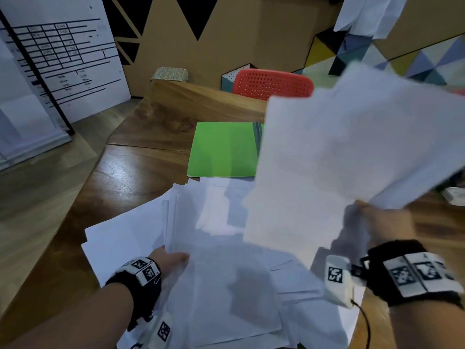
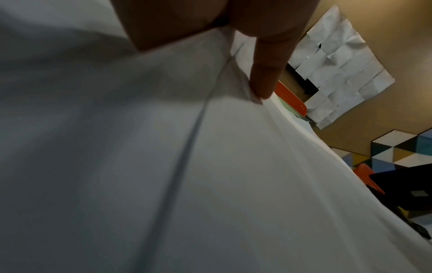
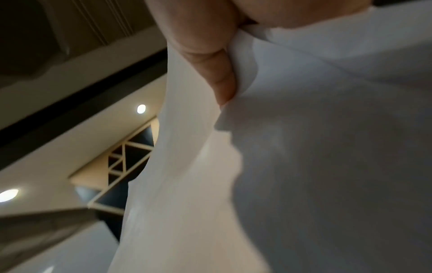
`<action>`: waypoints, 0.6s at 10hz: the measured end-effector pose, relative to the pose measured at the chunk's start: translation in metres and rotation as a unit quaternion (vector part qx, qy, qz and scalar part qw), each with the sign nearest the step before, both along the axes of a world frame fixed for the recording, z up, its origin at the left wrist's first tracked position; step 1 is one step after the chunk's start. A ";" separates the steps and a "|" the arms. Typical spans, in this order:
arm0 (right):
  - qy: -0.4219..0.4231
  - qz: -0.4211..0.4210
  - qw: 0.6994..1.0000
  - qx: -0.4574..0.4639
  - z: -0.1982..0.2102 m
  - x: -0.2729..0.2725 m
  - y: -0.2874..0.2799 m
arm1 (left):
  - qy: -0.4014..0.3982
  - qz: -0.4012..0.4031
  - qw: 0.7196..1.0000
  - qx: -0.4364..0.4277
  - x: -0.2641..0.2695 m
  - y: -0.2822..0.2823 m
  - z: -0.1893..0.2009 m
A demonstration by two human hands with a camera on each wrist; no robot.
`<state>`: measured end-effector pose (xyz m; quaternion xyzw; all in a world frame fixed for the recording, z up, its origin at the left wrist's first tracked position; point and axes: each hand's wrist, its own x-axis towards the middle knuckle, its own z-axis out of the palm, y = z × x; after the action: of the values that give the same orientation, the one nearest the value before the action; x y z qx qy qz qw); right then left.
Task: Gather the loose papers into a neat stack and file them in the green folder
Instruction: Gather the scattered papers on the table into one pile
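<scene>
our right hand (image 1: pixel 385 222) pinches a raised sheaf (image 1: pixel 352 152) at its near edge, fingers (image 3: pixel 210 61) curled round it. our left hand (image 1: pixel 168 263) grips the edge of the papers (image 1: pixel 226 273) spread on the surface (image 1: pixel 141 167), before the green folder (image 1: pixel 221 149). we judge them light, floppy, slippery: hold edges, several sheets together.
</scene>
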<state>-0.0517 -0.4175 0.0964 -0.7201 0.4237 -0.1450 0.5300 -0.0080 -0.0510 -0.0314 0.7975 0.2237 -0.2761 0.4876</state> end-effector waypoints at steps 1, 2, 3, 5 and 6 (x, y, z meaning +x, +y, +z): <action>0.111 0.132 0.985 -0.009 -0.043 0.007 0.037 | 0.006 0.047 0.998 -0.028 0.010 0.008 -0.020; 0.146 0.195 0.970 0.017 -0.097 0.003 0.060 | -0.001 0.021 0.999 -0.049 0.006 0.007 -0.012; 0.214 0.230 0.949 -0.015 -0.123 -0.003 0.089 | -0.029 0.000 0.997 -0.069 0.003 0.008 -0.012; 0.265 0.390 0.876 -0.100 -0.134 -0.001 0.116 | -0.035 -0.018 0.999 -0.032 0.007 0.011 -0.024; 0.306 0.262 0.901 -0.162 -0.118 0.014 0.080 | -0.026 -0.038 0.999 -0.008 0.009 0.011 -0.025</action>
<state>-0.0378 -0.3376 -0.0218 -0.8901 0.3315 0.1596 0.2689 0.0014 -0.0404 -0.0561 0.8083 0.1783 -0.2749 0.4892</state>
